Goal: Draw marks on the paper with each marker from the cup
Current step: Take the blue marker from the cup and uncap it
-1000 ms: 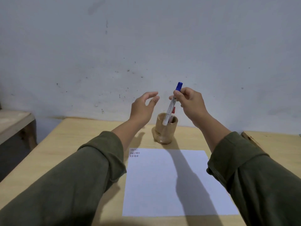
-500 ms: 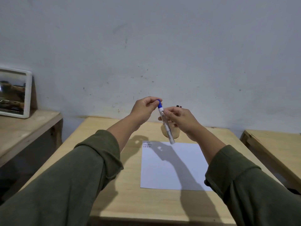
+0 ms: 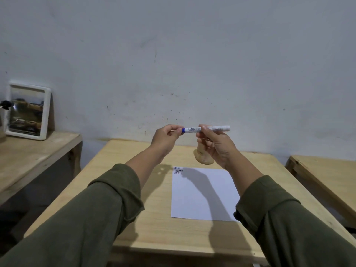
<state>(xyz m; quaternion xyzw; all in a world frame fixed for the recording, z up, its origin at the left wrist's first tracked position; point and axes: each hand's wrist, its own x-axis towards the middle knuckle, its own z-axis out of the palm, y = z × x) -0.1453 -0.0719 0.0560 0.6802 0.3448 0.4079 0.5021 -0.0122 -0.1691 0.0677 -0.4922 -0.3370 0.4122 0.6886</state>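
A white marker with a blue cap (image 3: 215, 128) is held level in the air above the table. My right hand (image 3: 215, 147) grips its barrel near the middle. My left hand (image 3: 166, 137) pinches the blue cap end between thumb and fingers. Behind and below my right hand stands the tan cup (image 3: 204, 158), mostly hidden; its contents cannot be seen. The white paper (image 3: 202, 193) lies flat on the wooden table (image 3: 154, 218), with three short rows of dark marks (image 3: 178, 170) in its far left corner.
A grey wall rises right behind the table. A lower wooden bench (image 3: 28, 157) on the left carries a white-framed mirror (image 3: 28, 111) leaning on the wall. Another wooden table (image 3: 325, 174) stands to the right across a narrow gap.
The marker went from upright at the cup to level at chest height. My left hand closed on its blue cap. The camera view pulled back and tilted up.
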